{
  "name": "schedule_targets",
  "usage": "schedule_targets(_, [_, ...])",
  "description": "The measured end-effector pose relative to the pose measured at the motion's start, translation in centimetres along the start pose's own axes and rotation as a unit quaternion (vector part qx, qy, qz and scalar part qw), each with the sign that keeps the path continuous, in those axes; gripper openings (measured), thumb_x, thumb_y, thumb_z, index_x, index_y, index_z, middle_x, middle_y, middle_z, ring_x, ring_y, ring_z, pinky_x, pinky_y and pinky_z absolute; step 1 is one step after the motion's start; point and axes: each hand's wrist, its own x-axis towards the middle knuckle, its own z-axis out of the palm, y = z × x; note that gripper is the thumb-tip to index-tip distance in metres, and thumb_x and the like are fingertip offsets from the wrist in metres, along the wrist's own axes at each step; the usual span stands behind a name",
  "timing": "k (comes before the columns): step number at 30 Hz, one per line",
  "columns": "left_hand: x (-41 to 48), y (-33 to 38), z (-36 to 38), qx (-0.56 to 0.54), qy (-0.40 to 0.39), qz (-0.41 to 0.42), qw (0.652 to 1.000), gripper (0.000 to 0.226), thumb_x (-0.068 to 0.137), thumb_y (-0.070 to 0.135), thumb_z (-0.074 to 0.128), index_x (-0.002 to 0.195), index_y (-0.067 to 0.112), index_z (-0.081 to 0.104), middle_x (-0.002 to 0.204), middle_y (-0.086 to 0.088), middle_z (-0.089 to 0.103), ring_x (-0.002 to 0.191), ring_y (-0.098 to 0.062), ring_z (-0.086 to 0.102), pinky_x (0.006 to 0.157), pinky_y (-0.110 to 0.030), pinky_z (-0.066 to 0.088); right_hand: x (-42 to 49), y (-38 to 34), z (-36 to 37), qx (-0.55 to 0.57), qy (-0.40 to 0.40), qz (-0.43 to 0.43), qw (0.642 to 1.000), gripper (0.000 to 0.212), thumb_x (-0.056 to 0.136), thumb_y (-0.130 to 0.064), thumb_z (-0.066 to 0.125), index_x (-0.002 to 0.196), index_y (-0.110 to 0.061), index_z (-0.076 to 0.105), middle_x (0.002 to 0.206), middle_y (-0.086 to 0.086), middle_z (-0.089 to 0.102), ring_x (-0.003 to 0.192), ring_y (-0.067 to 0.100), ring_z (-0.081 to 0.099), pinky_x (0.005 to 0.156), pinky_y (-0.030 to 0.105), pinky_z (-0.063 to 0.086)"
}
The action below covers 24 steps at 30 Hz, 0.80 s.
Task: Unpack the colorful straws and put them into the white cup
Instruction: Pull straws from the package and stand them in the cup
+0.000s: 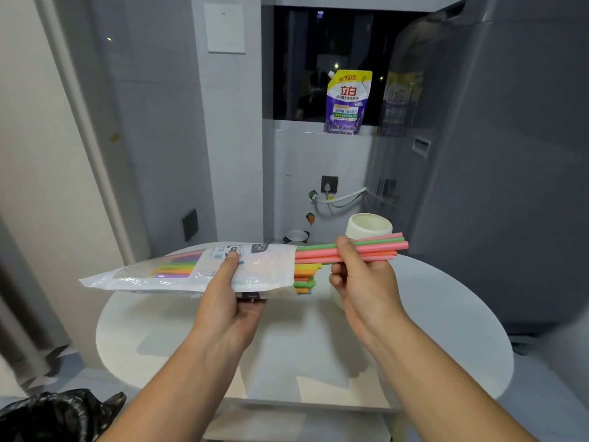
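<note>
Head-worn, forward-down, seemingly close.

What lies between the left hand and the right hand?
In the head view: the open end of the packet, with short straw ends sticking out, and the pink and green straws that the right hand pinches.

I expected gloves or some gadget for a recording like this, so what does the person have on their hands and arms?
Nothing that shows. The left hand and right hand are bare, with no gloves or rings. The left forearm and right forearm are bare too: no sleeve, watch or strap down to the picture's lower edge.
</note>
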Motion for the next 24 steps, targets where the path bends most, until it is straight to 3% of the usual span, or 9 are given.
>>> schedule_targets(5, [0.2, -0.3, 0.0, -0.007, -0.007, -0.001, 1.0, 0.033, 0.095, 0.013, 0.07, 0.127, 0.016, 0.064, 0.096, -0.003, 0.082, 0.077, -0.017, 0.08, 0.064, -0.036, 0.065, 0.7, -0.3, -0.7, -0.052, -0.02, -0.017, 0.998, 0.017, 0.096, -0.022, 0.065, 0.084, -0.011, 0.062, 0.063, -0.001, 0.049, 0.056, 0.01, 0.048, 0.049, 0.021, 0.044])
schedule_targets(11, [1.0, 0.2, -0.1, -0.018, 0.0, 0.008, 1.0, 0.04, 0.094, 0.013, 0.07, 0.134, 0.016, 0.062, 0.1, -0.004, 0.082, 0.081, -0.017, 0.08, 0.057, -0.035, 0.063, 1.2, -2.0, -1.4, -0.047, -0.068, -0.049, 0.995, 0.005, 0.095, -0.017, 0.067, 0.093, -0.013, 0.068, 0.064, -0.004, 0.061, 0.06, 0.01, 0.056, 0.059, 0.025, 0.049])
schedule_targets(16, [1.5, 0.2, 0.2, -0.027, -0.001, 0.011, 1.0, 0.038, 0.095, 0.013, 0.07, 0.131, 0.016, 0.062, 0.097, -0.004, 0.082, 0.081, -0.017, 0.08, 0.056, -0.035, 0.063, 1.8, -2.9, -2.0, -0.04, -0.084, -0.054, 0.994, 0.017, 0.094, -0.018, 0.067, 0.107, -0.006, 0.068, 0.068, -0.004, 0.065, 0.061, 0.009, 0.061, 0.062, 0.023, 0.054])
schedule_targets(24, [2.7, 0.1, 0.5, -0.033, 0.013, 0.014, 0.999, 0.039, 0.095, 0.014, 0.07, 0.133, 0.017, 0.063, 0.111, -0.003, 0.08, 0.089, -0.014, 0.079, 0.064, -0.035, 0.065, 3.4, -4.6, -3.4, -0.058, -0.067, -0.073, 0.993, 0.024, 0.094, -0.019, 0.067, 0.101, 0.003, 0.072, 0.071, 0.007, 0.068, 0.061, 0.011, 0.06, 0.062, 0.023, 0.055])
